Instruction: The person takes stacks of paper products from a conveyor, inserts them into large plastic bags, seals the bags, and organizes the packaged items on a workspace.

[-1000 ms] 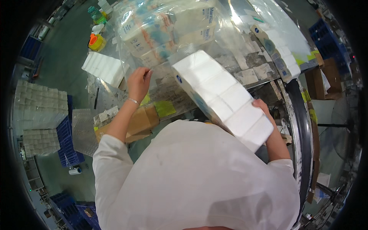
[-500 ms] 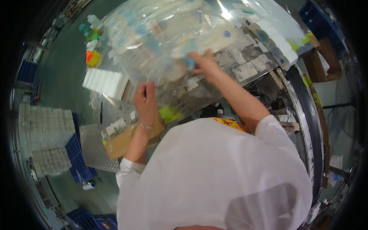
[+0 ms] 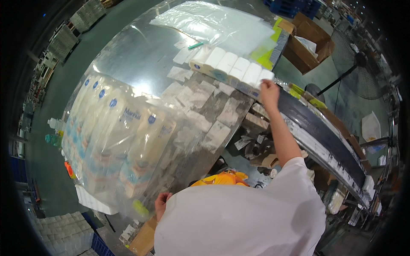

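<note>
At the table's right edge my right hand (image 3: 270,94) has its fingers closed at the near end of a long pack of white paper rolls (image 3: 232,68). That pack lies on its side, with print along its near face. My left hand (image 3: 161,205) is low in the picture beside the near end of a large clear plastic bag (image 3: 147,143). Its fingers are loosely bent and apart, with nothing visible in them; my shirt hides part of it. Inside the bag several long printed packs (image 3: 113,121), cream and pale blue, lie side by side.
Flat clear plastic bags (image 3: 213,25) lie stacked at the table's far side, with a green marker (image 3: 195,45) near them. A dark conveyor belt (image 3: 316,123) runs down the right. Beyond stand an open cardboard box (image 3: 305,45) and a fan (image 3: 358,59). A white foam block (image 3: 94,200) sits left.
My view has turned to the right. My right hand has left the bagged packs and reached the pack by the conveyor. My left hand has come away from the bag's edge, closer to my body.
</note>
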Demonstrator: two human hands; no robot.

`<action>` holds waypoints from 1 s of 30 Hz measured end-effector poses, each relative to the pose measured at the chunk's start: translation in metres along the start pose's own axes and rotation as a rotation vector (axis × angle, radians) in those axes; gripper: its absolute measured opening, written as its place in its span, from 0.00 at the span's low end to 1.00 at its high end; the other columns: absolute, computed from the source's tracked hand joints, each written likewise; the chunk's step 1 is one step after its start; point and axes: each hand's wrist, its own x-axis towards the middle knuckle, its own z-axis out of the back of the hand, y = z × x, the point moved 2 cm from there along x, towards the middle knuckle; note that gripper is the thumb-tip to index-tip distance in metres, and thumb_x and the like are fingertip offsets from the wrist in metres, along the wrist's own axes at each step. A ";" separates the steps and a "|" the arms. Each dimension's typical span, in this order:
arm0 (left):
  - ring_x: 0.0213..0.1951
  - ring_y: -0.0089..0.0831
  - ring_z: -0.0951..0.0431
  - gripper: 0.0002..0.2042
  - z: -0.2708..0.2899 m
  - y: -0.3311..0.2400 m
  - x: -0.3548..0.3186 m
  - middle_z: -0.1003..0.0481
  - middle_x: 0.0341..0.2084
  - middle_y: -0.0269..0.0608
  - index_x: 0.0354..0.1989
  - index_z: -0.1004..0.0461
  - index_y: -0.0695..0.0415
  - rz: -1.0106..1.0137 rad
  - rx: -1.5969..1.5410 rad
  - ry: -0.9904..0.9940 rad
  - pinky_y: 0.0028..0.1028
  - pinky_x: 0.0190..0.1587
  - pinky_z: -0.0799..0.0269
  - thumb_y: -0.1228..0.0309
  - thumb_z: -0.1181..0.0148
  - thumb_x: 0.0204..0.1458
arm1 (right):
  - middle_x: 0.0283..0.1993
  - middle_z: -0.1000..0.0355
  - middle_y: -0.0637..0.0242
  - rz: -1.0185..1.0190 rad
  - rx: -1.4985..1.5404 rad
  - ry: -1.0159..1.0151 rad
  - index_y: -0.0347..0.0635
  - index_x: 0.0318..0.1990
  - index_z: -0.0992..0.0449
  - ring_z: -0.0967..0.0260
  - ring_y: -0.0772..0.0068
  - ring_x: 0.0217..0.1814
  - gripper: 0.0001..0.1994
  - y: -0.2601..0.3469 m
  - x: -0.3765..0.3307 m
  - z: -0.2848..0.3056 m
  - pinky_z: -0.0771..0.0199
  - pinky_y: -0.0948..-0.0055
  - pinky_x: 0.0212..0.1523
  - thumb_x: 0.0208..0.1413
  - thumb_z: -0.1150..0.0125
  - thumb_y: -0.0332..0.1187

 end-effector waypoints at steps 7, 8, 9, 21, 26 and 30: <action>0.38 0.22 0.30 0.13 -0.095 -0.173 0.103 0.29 0.33 0.35 0.44 0.31 0.60 0.115 0.104 0.590 0.24 0.41 0.34 0.66 0.46 0.52 | 0.43 0.30 0.50 0.155 -0.626 0.354 0.41 0.46 0.29 0.33 0.53 0.46 0.27 0.009 0.083 -0.028 0.33 0.61 0.43 0.47 0.48 0.54; 0.41 0.22 0.31 0.15 -0.108 -0.189 0.116 0.29 0.37 0.37 0.48 0.33 0.60 0.099 0.100 0.694 0.24 0.45 0.36 0.68 0.48 0.53 | 0.43 0.30 0.49 0.198 -0.763 0.502 0.41 0.46 0.30 0.33 0.52 0.46 0.29 0.025 0.072 -0.039 0.33 0.62 0.43 0.47 0.49 0.57; 0.45 0.23 0.32 0.17 -0.122 -0.203 0.127 0.30 0.42 0.38 0.51 0.36 0.61 0.090 0.090 0.801 0.24 0.49 0.38 0.69 0.49 0.54 | 0.43 0.30 0.49 0.134 -0.740 0.670 0.40 0.46 0.29 0.33 0.53 0.46 0.31 0.035 0.067 -0.046 0.33 0.62 0.43 0.46 0.51 0.59; 0.51 0.28 0.34 0.23 -0.197 -0.063 0.284 0.31 0.47 0.38 0.54 0.39 0.60 0.261 -0.483 0.090 0.26 0.51 0.38 0.56 0.61 0.58 | 0.48 0.37 0.54 -0.413 0.441 0.405 0.32 0.50 0.35 0.39 0.64 0.50 0.29 0.016 -0.079 -0.114 0.42 0.72 0.51 0.51 0.51 0.51; 0.50 0.33 0.33 0.27 -0.201 -0.158 0.256 0.37 0.52 0.43 0.57 0.43 0.60 0.360 -0.728 0.369 0.28 0.54 0.39 0.51 0.61 0.57 | 0.49 0.35 0.56 -1.004 0.930 0.646 0.35 0.55 0.41 0.33 0.64 0.47 0.31 0.035 -0.077 -0.113 0.32 0.67 0.45 0.49 0.47 0.49; 0.50 0.34 0.32 0.29 -0.181 -0.190 0.228 0.35 0.51 0.43 0.58 0.46 0.60 0.325 -0.776 0.588 0.31 0.53 0.38 0.50 0.58 0.55 | 0.47 0.35 0.53 -0.901 0.933 0.962 0.30 0.54 0.43 0.33 0.64 0.46 0.34 0.048 -0.084 -0.084 0.31 0.65 0.45 0.43 0.40 0.43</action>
